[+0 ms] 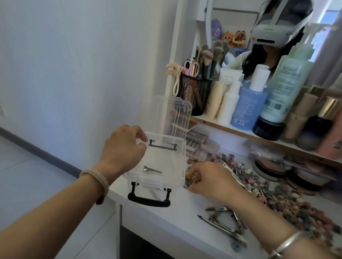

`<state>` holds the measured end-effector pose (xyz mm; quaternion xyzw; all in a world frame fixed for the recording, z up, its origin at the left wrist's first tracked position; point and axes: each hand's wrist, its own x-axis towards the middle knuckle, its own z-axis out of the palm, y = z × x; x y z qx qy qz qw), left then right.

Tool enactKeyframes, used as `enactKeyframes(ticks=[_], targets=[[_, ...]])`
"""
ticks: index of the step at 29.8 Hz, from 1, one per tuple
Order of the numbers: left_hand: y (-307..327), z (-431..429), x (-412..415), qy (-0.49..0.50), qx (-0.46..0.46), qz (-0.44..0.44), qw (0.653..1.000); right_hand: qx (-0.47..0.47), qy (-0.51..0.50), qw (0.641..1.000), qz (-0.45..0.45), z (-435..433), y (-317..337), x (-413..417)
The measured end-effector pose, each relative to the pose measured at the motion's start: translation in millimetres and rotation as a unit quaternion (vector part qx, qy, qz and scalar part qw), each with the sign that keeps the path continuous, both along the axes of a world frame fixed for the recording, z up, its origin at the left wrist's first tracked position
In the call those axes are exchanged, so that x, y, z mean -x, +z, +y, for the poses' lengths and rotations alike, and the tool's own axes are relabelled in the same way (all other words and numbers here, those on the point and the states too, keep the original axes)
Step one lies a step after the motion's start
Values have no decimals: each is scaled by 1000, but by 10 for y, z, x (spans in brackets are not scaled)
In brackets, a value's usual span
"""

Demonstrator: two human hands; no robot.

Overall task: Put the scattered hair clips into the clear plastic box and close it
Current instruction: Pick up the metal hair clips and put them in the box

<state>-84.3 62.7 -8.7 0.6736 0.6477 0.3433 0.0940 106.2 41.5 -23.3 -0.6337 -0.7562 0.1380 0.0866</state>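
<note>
Hands (123, 147) on box (176, 151), clips (190, 178).

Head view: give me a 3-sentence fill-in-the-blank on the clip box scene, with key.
1. The lid of the clear plastic box stands ____.
2. Inside the box lies ____ metal clip.
3. The left hand steadies the box at its far-left corner while the ____ hand reaches into the pile of clips beside it.

Missing words: open; one; right
</note>
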Motion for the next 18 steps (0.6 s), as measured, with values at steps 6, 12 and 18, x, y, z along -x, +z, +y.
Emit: enactKeyframes(ticks=[6, 12, 18], targets=[[-3, -14, -7, 2, 1, 0, 1000, -45, 6, 997, -64, 70, -161, 29], [3, -27, -23, 1, 7, -2, 1000, -39, 26, 998, -49, 59, -138, 14], [6, -38, -36, 0, 11, -6, 1000, -38, 15, 999, 18, -20, 67, -60]])
